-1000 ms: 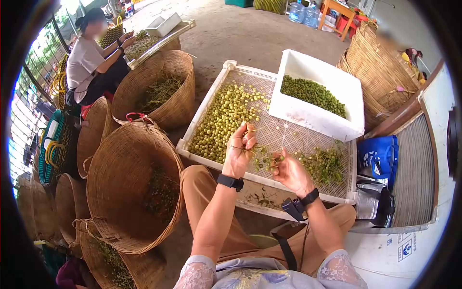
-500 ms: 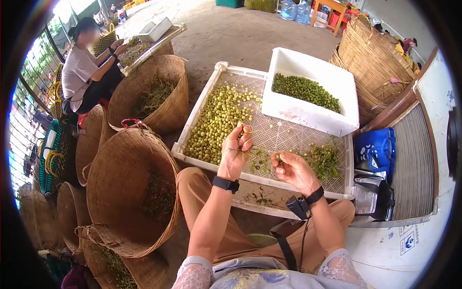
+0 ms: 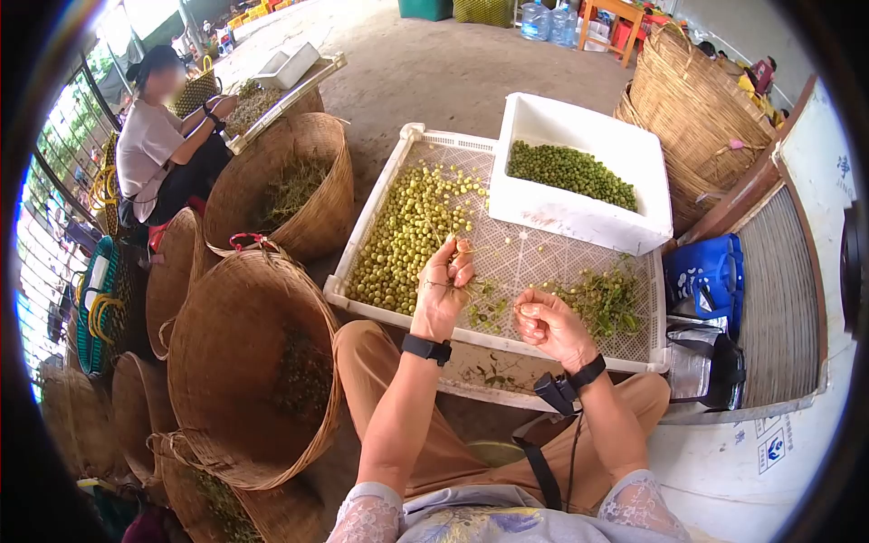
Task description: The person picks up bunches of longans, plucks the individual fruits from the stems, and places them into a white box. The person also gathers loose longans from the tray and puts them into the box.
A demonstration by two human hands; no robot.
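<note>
My left hand (image 3: 442, 288) is closed on a thin green sprig, with bits of stem showing past the fingers. It hovers over the front of a white mesh tray (image 3: 593, 355). To its right, my right hand (image 3: 554, 324) is curled with fingertips pinched together; what they hold, if anything, is hidden. Pale yellow-green berries (image 3: 385, 249) cover the tray's left side. Leafy stems (image 3: 608, 303) lie in a pile beyond my right hand. A white foam box (image 3: 579, 215) rests on the tray's far right corner, holding small darker green berries (image 3: 570, 174).
Large wicker baskets (image 3: 204, 362) stand at my left, some with stems inside. A person (image 3: 163, 145) sits at another tray at the far left. Tall baskets (image 3: 697, 109) stand at the back right. A blue bag (image 3: 704, 276) sits right of the tray, beside a white panel.
My right hand has closed its fingers and turned inward slightly; the green berry seen at its fingertips no longer shows. My left hand stays almost still with the sprig.
</note>
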